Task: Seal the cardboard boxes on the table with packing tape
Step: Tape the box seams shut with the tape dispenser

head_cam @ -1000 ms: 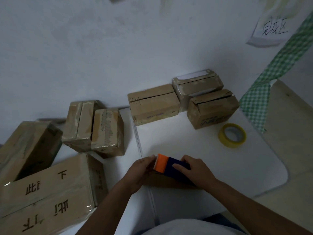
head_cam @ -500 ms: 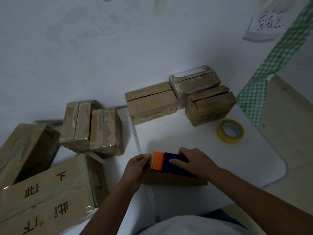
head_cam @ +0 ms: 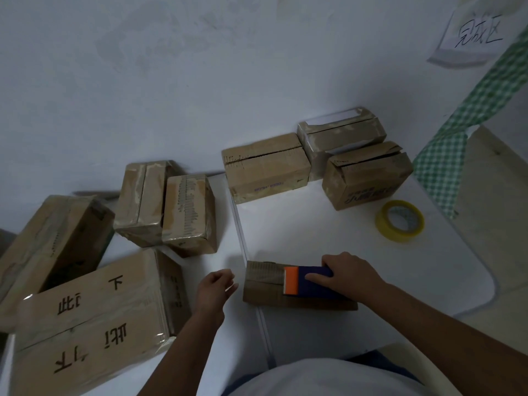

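The biggest risk is that the small box [head_cam: 265, 284] slides on the smooth white table [head_cam: 314, 230] when you pull the blue and orange tape dispenser [head_cam: 307, 284] along its top, because nothing steadies it now: your left hand [head_cam: 215, 287] hangs just beside its left end, not touching it, fingers loosely curled and holding nothing. The box lies close to your body, across the seam between the two white table tops, so one side can also catch there and turn. Your right hand [head_cam: 351, 277] grips the dispenser from above, fingers curled round its blue body, and the orange end rests on the top of the box. If you press unevenly, I think the tape goes crooked or wrinkles over the flaps. A smaller risk is the cut: I cannot tell if the strip is already cut, and a poor tear leaves a loose tail. The yellow tape roll [head_cam: 400, 221] lies well apart, on your right.
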A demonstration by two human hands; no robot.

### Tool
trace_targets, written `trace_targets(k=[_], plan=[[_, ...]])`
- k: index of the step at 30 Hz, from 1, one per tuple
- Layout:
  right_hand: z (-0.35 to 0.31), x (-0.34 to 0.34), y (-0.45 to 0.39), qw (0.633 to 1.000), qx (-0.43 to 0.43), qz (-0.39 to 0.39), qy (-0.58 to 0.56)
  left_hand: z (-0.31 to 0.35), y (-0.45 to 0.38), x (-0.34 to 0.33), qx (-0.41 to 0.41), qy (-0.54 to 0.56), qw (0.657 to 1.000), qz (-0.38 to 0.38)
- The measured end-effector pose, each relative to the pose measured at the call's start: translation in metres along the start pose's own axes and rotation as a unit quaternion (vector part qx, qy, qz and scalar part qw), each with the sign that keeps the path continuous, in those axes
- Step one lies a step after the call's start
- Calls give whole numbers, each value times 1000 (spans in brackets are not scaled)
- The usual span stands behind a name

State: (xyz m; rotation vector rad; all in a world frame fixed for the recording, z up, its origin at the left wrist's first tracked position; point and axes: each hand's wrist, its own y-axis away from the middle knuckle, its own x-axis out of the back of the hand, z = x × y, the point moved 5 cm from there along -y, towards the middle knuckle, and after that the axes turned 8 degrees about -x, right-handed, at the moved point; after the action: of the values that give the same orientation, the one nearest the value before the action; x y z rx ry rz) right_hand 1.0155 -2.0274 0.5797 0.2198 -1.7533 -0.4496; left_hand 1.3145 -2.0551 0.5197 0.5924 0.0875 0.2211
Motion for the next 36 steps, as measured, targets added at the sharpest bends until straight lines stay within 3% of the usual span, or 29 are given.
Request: trace_targets(k=[7, 12, 17, 25, 28, 32, 35, 36], plan=[[-9, -4, -5, 999, -12, -19, 32, -28, -10, -4, 40, 12, 998, 36], [-17, -2, -5, 998, -19, -21, 58, -42, -15, -15, 42, -70, 997, 9], [-23, -1, -4, 997, -18, -13, 70, -40, -14, -19, -4, -182, 983, -16], [-24, 0, -4, 997, -27, -13, 70, -17, -16, -21, -98, -374, 922, -23], [-24, -1, -5, 997, -32, -13, 65, -6, -4, -23, -144, -344, 928, -26], [-24, -3, -4, 997, -31, -15, 63, -15, 15, -35, -163, -421, 880, -148], [-24, -3, -5, 998, -31, -15, 59, -6, 23, -45, -167, -378, 881, -230], [-24, -4, -5, 998, -32, -14, 60, 0, 23, -47, -209, -386, 866, -240]])
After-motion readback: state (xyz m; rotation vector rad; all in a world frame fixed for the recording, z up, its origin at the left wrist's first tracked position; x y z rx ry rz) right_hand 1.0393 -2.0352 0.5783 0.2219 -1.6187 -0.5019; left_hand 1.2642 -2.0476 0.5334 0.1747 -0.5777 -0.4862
